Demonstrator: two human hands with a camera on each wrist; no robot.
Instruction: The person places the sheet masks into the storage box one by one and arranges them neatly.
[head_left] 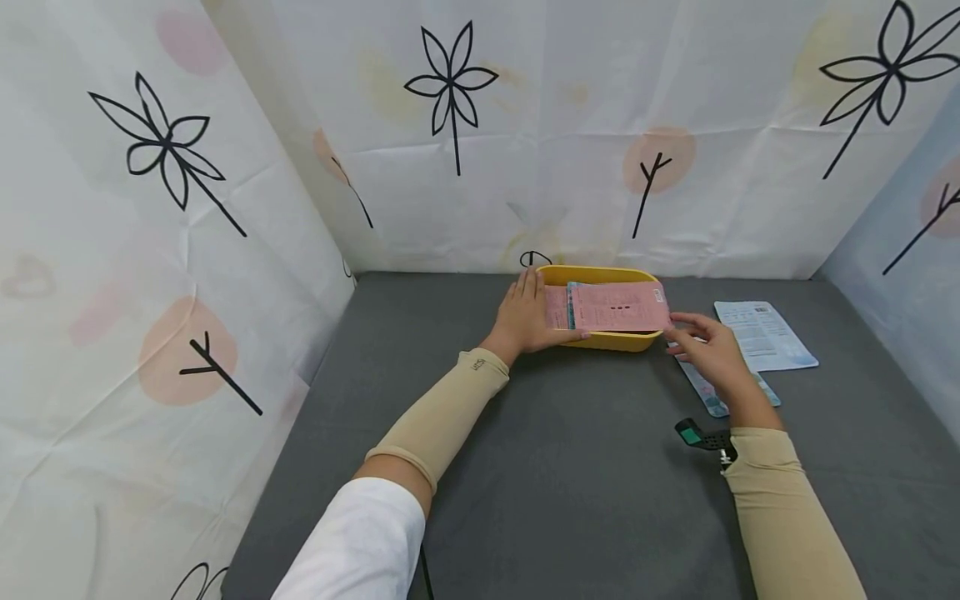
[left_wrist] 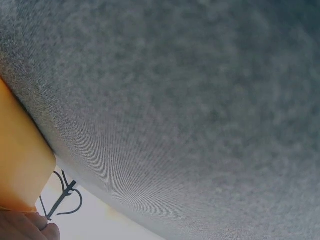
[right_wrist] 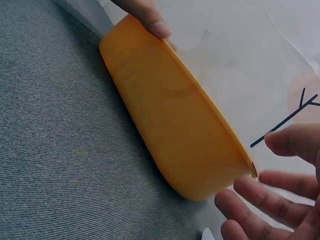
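Observation:
A yellow plastic basket [head_left: 600,341] stands near the back edge of the table. Flat pink cards or thin booklets [head_left: 618,308] lie in it, a bluish edge showing between two of them. My left hand [head_left: 528,317] rests on the basket's left end, fingers extended along that side and thumb along the front rim. At the right end, my right hand [head_left: 708,346] has its fingertips right by the corner of the upper pink piece. The right wrist view shows thumb and fingers spread apart, with nothing between them.
Right of the basket lies a pale printed sheet or booklet [head_left: 768,337]. Another bluish one [head_left: 708,392] is partly under my right hand in the head view. A patterned white cloth [head_left: 555,167] hangs behind the grey table [head_left: 585,467].

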